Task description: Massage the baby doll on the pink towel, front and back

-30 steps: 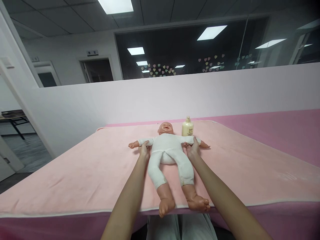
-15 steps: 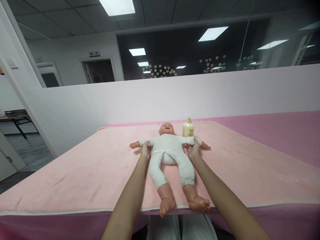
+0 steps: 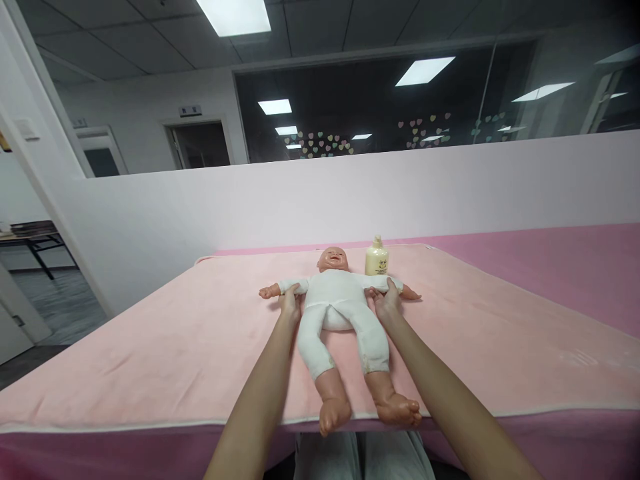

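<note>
A baby doll [image 3: 334, 291] with a white cloth body lies on its back, head away from me and feet at the near edge, its arms stretched out sideways. My left hand [image 3: 290, 300] grips the doll's arm on the left, thumb on top and the other fingers underneath, mostly hidden. On the other side my right hand [image 3: 387, 299] is closed round the doll's right-hand arm, its thumb over the white sleeve. Just behind that arm stands a pale yellow pump bottle [image 3: 377, 257], which neither hand touches.
A pink blanket [image 3: 200, 347] with a white hem covers the table. Behind it rises a low white wall [image 3: 320, 200] with glass above. A darker pink surface [image 3: 550, 267] extends to the right. At far left, a dark-legged table [image 3: 35, 243] stands beyond an opening.
The view has tilted very slightly. Both hands keep the same hold on the doll's arms, and the doll and bottle stay in place.
</note>
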A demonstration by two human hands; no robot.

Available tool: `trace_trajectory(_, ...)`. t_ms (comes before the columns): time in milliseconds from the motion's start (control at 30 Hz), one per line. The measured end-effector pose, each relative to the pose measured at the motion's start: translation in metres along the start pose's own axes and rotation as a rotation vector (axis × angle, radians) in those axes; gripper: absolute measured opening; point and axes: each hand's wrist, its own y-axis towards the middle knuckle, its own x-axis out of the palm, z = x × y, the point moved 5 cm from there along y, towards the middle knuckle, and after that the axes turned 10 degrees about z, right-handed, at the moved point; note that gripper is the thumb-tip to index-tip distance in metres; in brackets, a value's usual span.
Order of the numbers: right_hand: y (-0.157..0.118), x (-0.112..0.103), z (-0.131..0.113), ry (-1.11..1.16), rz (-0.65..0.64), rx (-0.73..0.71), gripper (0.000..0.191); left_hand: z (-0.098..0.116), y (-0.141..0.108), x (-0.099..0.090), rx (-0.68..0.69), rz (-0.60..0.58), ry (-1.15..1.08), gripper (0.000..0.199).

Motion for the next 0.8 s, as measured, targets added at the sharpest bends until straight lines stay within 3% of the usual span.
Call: trace_trajectory(800,0.0029,-0.0015,0.0004,-0.022,-0.027,-0.016,0.017,-0.0031,0.0055,-0.0006,0.0,0.008,0.005,0.019)
